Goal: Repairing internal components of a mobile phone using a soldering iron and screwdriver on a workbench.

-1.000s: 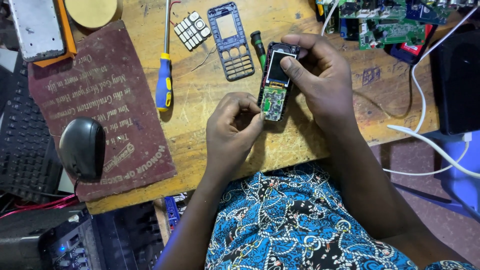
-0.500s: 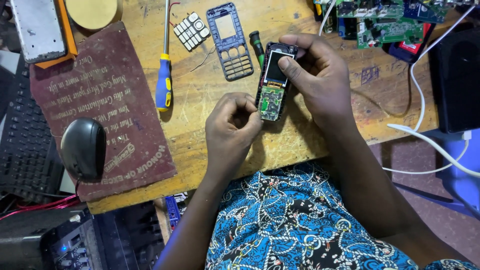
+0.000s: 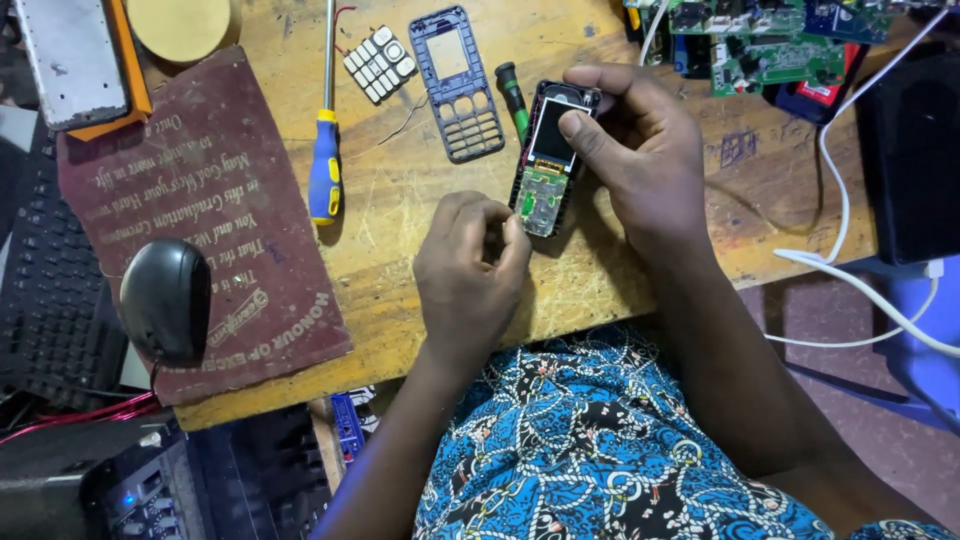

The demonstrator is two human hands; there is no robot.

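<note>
Change: since the earlier frames the opened phone (image 3: 548,160) and both hands sit almost as they did; the view has only drifted a little.
Right hand (image 3: 640,150): clamped on the phone's upper end, thumb across the small screen, at 1 o'clock from table centre.
Left hand (image 3: 470,265): fingers curled together, tips touching the phone's lower circuit board; whether they pinch a small part I cannot tell.
Nearby: screwdriver (image 3: 325,170) at 10 o'clock, keypad (image 3: 380,62) and front frame (image 3: 458,82) at 12.
Advice: keep the phone pinned firmly, work the board edge gently.
</note>
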